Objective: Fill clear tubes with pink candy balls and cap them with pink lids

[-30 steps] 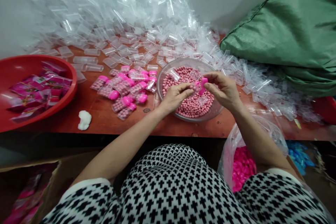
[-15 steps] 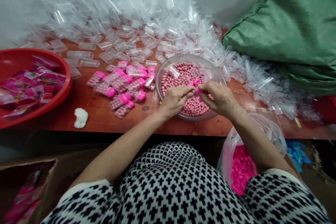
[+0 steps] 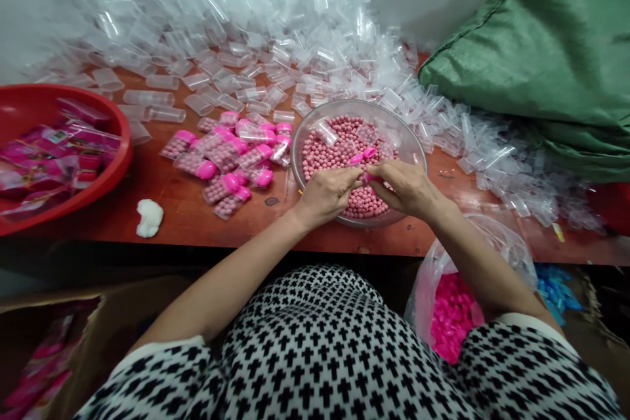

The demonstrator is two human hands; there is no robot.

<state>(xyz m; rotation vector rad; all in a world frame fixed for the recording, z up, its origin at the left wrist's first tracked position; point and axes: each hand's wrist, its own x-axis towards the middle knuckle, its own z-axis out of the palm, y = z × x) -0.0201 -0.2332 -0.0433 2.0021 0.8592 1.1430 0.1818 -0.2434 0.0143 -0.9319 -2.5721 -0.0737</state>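
Note:
My left hand (image 3: 329, 195) and my right hand (image 3: 404, 186) meet over a clear bowl (image 3: 416, 147) of small pink balls (image 3: 339, 147). Both hands pinch together on a small container with a pink cap (image 3: 363, 157); the container body is mostly hidden by my fingers. A few empty clear containers lie on the balls in the bowl. Left of the bowl lies a cluster of filled containers with pink caps (image 3: 227, 157).
A large heap of empty clear containers (image 3: 236, 33) covers the back of the wooden table (image 3: 187, 216). A red basin (image 3: 115, 164) with pink packets stands at the left, a white wad (image 3: 147, 216) near the edge. A green sack (image 3: 531, 52) lies right; a bag of pink caps (image 3: 450, 315) hangs below.
My right hand brought the pink cap down to the container in my left hand; both hands have drawn closer together and lower over the bowl.

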